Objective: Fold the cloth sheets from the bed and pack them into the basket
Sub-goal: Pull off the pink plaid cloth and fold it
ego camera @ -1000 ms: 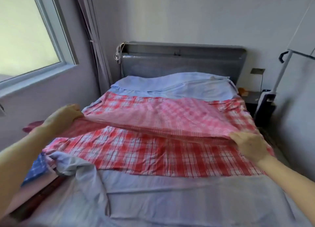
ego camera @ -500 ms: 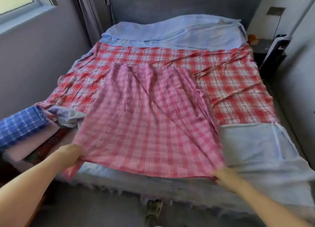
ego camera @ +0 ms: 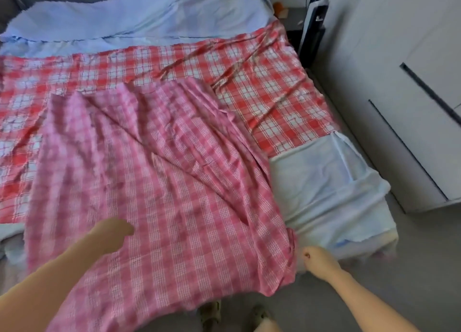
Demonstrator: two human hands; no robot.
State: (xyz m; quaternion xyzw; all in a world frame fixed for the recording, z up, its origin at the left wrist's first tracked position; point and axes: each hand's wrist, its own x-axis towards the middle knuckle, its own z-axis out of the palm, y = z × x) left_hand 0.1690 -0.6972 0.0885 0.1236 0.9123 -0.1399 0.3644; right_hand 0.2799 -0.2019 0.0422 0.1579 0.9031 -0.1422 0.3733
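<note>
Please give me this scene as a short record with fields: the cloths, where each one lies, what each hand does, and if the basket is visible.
pink cloth: on top, wrinkled, near edge hanging over the foot of the bed
red cloth: spread flat under the pink cloth
blue sheet: lowest layer, bare at the right corner
left hand: over the pink cloth, blurred, grip unclear
right hand: fingers curled, beside the pink cloth's right edge, seems to hold nothing
basket: not in view
folding: pink cloth not yet folded neatly
</note>
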